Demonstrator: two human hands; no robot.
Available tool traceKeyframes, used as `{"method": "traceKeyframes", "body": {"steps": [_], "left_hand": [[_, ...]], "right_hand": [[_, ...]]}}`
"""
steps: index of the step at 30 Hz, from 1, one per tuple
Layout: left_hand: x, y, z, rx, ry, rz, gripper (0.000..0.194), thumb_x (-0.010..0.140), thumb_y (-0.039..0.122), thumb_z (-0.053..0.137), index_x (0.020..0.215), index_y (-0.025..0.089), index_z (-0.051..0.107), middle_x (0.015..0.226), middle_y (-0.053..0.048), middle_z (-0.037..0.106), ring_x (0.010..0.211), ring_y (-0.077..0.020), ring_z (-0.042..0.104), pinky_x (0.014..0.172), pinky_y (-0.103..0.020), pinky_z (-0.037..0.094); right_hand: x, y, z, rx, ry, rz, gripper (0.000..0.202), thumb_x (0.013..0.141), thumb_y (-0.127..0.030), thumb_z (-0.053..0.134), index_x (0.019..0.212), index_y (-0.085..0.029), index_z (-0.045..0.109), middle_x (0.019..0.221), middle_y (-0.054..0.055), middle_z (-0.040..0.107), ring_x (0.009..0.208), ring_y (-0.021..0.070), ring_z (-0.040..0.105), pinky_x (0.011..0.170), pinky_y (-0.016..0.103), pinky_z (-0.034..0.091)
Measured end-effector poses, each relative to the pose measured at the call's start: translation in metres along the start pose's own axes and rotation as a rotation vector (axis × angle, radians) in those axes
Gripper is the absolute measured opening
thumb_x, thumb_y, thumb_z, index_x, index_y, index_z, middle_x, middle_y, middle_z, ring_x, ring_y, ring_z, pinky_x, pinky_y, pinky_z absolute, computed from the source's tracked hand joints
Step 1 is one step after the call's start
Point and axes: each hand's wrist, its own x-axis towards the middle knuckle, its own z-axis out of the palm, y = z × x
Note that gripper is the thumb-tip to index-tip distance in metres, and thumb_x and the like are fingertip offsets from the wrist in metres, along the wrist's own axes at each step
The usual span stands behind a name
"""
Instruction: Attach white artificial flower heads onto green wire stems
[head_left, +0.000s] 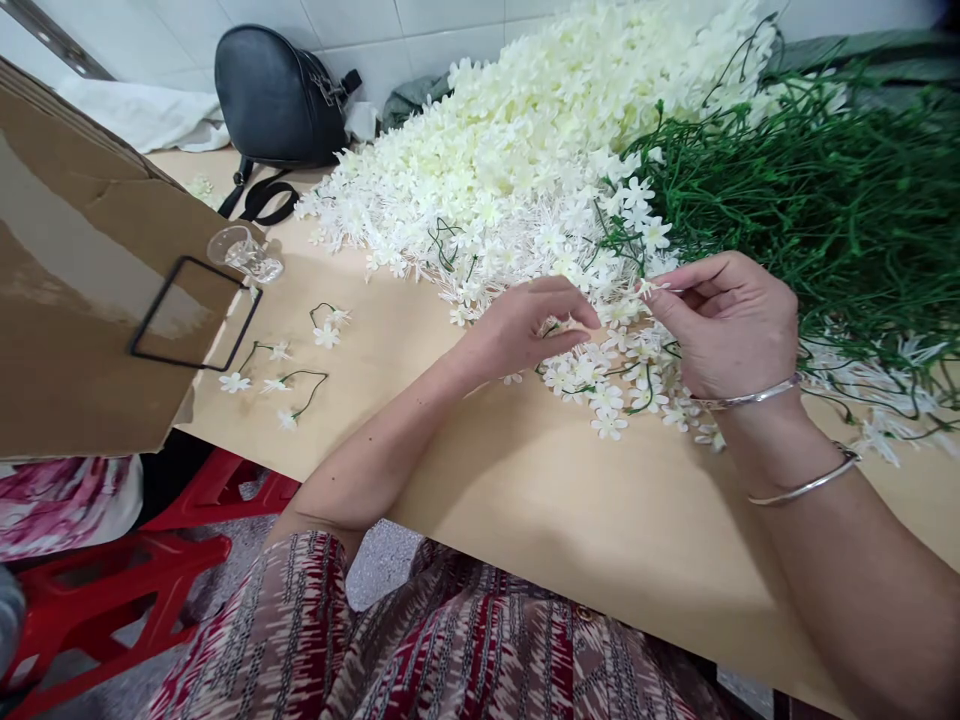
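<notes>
Nearest, a bare stretch of surface lies before the person. Past it, below the two hands, is a small group of sprigs, white flowers on green stems; these look like the finished part, though overlap hides how each is joined. A few more sprigs lie apart at left, near the box.

The hands stand apart from each other. The right hand pinches a small flower between thumb and forefinger. The left hand is curled, thumb and fingers parted at the tips; some green shows there, but I cannot tell whether it is gripped.

Farther off, a big heap of white blossoms and, at right, a thick mass of stems lie largely separate, so most of the joining seems left to do.
</notes>
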Motion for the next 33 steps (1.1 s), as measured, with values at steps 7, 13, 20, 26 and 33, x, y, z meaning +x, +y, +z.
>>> {"method": "traceKeyframes", "body": {"steps": [7,13,20,26,33], "left_hand": [[-0.003,-0.003,0.001,0.063,-0.170,-0.005,0.021,0.093,0.030,0.089,0.112,0.023,0.082,0.112,-0.010,0.077,0.108,-0.0247,0.074,0.094,-0.036,0.057],[-0.001,-0.004,-0.014,0.122,0.026,0.001,0.011,0.103,0.032,0.077,0.108,0.022,0.080,0.112,-0.010,0.075,0.106,-0.0214,0.071,0.093,-0.033,0.055],[-0.003,-0.010,-0.020,0.308,0.062,-0.135,0.008,0.098,0.028,0.079,0.100,0.021,0.076,0.107,-0.008,0.074,0.096,-0.0203,0.068,0.089,-0.033,0.051],[-0.004,-0.011,-0.010,0.545,-0.051,-0.208,0.009,0.092,0.027,0.084,0.094,0.020,0.079,0.111,-0.010,0.075,0.111,-0.0290,0.069,0.104,-0.043,0.046],[-0.002,-0.001,-0.014,0.151,0.039,-0.234,0.008,0.098,0.022,0.072,0.099,0.018,0.078,0.101,-0.005,0.079,0.095,-0.0187,0.071,0.089,-0.031,0.050]], "right_hand": [[0.001,-0.008,-0.007,-0.090,-0.015,-0.050,0.011,0.074,-0.027,0.081,0.085,-0.025,0.079,0.078,0.004,0.075,0.068,0.0191,0.066,0.064,0.035,0.057],[-0.002,-0.010,-0.006,-0.131,0.003,-0.069,0.007,0.078,-0.030,0.080,0.083,-0.025,0.080,0.077,0.005,0.076,0.067,0.0199,0.065,0.069,0.039,0.061],[-0.005,0.001,-0.003,-0.150,0.006,-0.027,0.008,0.078,-0.032,0.080,0.083,-0.027,0.077,0.083,0.006,0.081,0.071,0.0227,0.070,0.072,0.041,0.061],[-0.006,0.003,-0.004,-0.112,0.021,-0.033,0.008,0.076,-0.029,0.082,0.082,-0.025,0.079,0.082,0.007,0.082,0.070,0.0227,0.071,0.072,0.041,0.060],[-0.016,-0.009,0.004,0.110,-0.186,0.130,0.012,0.078,-0.031,0.088,0.088,-0.027,0.082,0.082,0.001,0.078,0.072,0.0183,0.067,0.068,0.034,0.058]]}}
